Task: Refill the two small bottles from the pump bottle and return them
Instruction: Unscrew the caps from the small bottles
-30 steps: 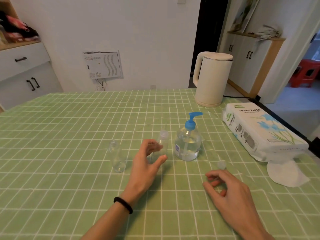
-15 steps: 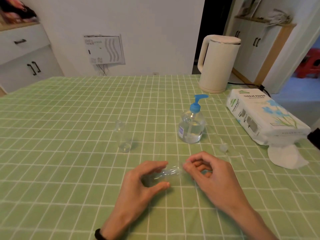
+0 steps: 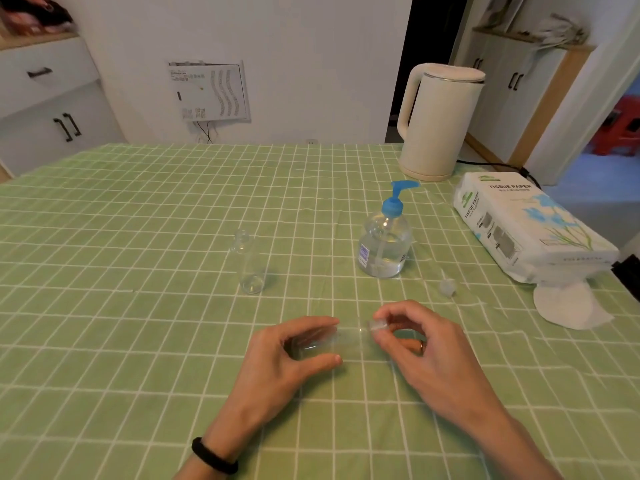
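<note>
Here, the left hand (image 3: 277, 355) curls round a small bottle (image 3: 346, 337), held sideways just above the cloth (image 3: 138, 341). The right hand (image 3: 422, 344) pinches its cap (image 3: 377, 323). The other bottle (image 3: 247, 261) stands open behind, looking empty. The pump bottle (image 3: 382, 244) holds a little clear liquid.

On my remote feed I see two hands with bare forearms, the left hand (image 3: 277, 362) and the right hand (image 3: 429, 348), and the nails that show are short. A narrow, matte black wristband (image 3: 214, 457) sits snugly round the left wrist, rounded like a cord or soft strap. Up and to the right of that wristband, a thin shiny ring (image 3: 421, 346) sits on a finger of the right hand; I cannot tell which finger.
</note>
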`<state>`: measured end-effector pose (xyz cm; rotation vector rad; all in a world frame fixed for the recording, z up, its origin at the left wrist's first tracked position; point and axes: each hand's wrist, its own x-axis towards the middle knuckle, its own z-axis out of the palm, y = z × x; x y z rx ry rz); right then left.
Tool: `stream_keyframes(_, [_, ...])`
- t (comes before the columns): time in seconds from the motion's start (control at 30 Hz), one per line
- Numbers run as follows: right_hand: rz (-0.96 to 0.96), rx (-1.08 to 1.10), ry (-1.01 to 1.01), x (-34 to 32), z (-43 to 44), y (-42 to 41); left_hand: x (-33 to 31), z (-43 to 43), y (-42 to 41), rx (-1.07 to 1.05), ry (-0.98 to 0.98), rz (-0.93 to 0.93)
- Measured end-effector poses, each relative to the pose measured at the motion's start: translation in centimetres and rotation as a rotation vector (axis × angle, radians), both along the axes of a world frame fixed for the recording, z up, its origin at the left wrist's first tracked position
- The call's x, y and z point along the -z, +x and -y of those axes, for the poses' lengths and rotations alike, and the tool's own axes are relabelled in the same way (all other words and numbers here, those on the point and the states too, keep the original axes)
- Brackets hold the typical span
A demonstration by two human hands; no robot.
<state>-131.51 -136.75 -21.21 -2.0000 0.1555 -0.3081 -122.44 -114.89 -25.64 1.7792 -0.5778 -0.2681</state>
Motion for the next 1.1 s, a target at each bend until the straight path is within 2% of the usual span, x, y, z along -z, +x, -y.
stream_keyframes(0.1, [-0.005,-0.041,0.030,-0.1,0.1,-0.1,-0.1,0.1,0.0,0.000,-0.024,-0.001])
stream_keyframes(0.27, [-0.011,0.018,-0.007,-0.2,0.2,0.0,0.0,0.0,0.0,0.004,-0.027,0.006])
stream_keyframes(1.1, [-0.041,0.034,-0.023,0.1,1.0,-0.4,0.0,0.0,-0.1,-0.006,-0.051,-0.006])
